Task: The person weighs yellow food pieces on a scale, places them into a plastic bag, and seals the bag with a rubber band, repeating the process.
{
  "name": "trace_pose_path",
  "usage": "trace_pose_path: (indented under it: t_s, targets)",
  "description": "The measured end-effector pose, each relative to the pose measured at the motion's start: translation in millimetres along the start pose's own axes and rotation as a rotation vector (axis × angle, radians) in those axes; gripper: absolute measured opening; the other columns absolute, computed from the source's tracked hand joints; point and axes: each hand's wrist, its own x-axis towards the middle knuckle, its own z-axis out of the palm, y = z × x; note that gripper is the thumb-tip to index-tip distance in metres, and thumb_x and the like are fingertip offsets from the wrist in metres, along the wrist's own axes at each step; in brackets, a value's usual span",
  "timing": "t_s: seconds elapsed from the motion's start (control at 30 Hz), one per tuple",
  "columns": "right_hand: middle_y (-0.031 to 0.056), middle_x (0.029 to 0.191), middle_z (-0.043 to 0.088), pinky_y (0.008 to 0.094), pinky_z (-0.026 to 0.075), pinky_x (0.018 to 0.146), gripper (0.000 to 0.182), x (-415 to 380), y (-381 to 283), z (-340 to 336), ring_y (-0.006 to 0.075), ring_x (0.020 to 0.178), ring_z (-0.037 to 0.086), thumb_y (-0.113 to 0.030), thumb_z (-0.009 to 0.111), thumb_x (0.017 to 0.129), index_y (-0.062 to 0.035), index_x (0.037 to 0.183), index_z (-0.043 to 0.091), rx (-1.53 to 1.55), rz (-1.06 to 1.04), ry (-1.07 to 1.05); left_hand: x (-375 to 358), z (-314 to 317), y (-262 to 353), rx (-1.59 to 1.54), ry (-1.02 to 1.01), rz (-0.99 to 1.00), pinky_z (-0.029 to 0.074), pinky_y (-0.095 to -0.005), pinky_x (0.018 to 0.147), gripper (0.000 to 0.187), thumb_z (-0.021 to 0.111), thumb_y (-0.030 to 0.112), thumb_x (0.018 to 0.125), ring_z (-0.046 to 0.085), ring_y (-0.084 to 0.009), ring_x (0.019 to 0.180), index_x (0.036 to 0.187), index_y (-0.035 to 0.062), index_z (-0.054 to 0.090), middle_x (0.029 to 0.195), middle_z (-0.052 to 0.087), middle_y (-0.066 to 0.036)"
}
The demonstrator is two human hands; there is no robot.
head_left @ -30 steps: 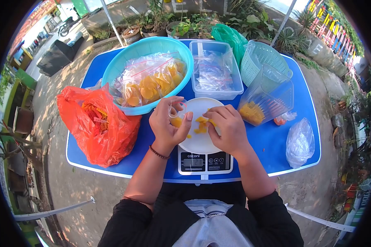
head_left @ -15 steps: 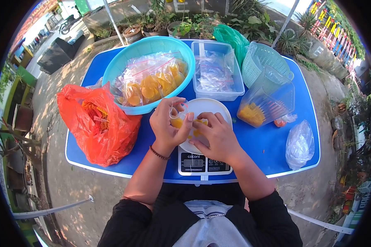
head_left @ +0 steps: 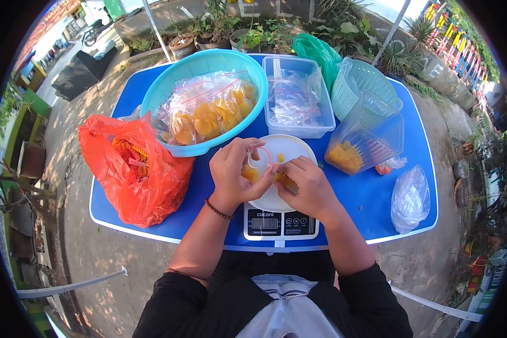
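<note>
Over the white plate of a kitchen scale, a small clear zip bag with a pink-red rim is held with its mouth spread round. My left hand is closed around the bag's left side. Yellow-orange pieces show low in it. My right hand has its thumb and fingers pinched at the bag's right edge; its fingers hide part of the contents. Another small yellow bit shows just beyond the right fingers. The scale's digits are too blurred to read.
A turquoise basin holds several filled zip bags. A red plastic bag stands left. A clear box of unused bags, a green basket, a tilted container with yellow pieces and a plastic bundle occupy the blue table.
The bag's mouth has been spread into a wider ring. My right hand has moved slightly right and down, its fingers now closer together at the bag's edge.
</note>
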Motion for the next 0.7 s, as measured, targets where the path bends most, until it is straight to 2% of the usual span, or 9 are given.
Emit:
trace_pose_path:
  t_s: [0.17, 0.47, 0.57, 0.7]
  targets:
    - [0.0096, 0.098, 0.072, 0.0384, 0.057, 0.084, 0.025, -1.5, 4.6, 2.2, 0.0282, 0.094, 0.066, -0.003, 0.077, 0.076, -0.0042, 0.100, 0.071, -0.092, -0.077, 0.047, 1.3, 0.6, 5.3, 0.002, -0.011, -0.029, 0.048, -0.0277, 0.056, 0.039, 0.086, 0.024, 0.075, 0.061, -0.0173, 0.062, 0.104, 0.0033, 0.070, 0.075, 0.061, -0.006]
    - [0.0114, 0.107, 0.072, 0.0402, 0.057, 0.088, 0.029, -0.8, 2.9, 1.2, 0.0300, 0.100, 0.069, 0.001, 0.076, 0.076, -0.0025, 0.104, 0.068, -0.106, -0.077, 0.048, -0.4, 4.2, 0.9, -0.005, 0.001, -0.002, 0.048, -0.0274, 0.056, 0.039, 0.086, 0.023, 0.075, 0.061, -0.0171, 0.061, 0.104, 0.0036, 0.070, 0.076, 0.061, -0.006]
    - [0.0120, 0.108, 0.073, 0.0399, 0.058, 0.085, 0.029, -1.0, 8.7, 0.7, 0.0308, 0.097, 0.071, 0.004, 0.075, 0.076, -0.0018, 0.104, 0.068, -0.036, -0.109, 0.107, -1.1, 1.9, 0.6, 0.011, -0.044, 0.003, 0.048, -0.0248, 0.058, 0.039, 0.086, 0.019, 0.075, 0.060, -0.0130, 0.064, 0.106, 0.0016, 0.069, 0.079, 0.062, -0.007]
    - [0.0134, 0.109, 0.074, 0.0349, 0.061, 0.083, 0.028, 0.5, 6.2, 0.4, 0.0273, 0.094, 0.074, 0.009, 0.075, 0.080, -0.0008, 0.105, 0.068, -0.007, -0.143, 0.371, 0.2, -0.3, 3.7, 0.081, -0.072, 0.040, 0.048, -0.0254, 0.057, 0.041, 0.088, 0.020, 0.072, 0.061, -0.0148, 0.062, 0.105, 0.0035, 0.069, 0.076, 0.062, -0.006]
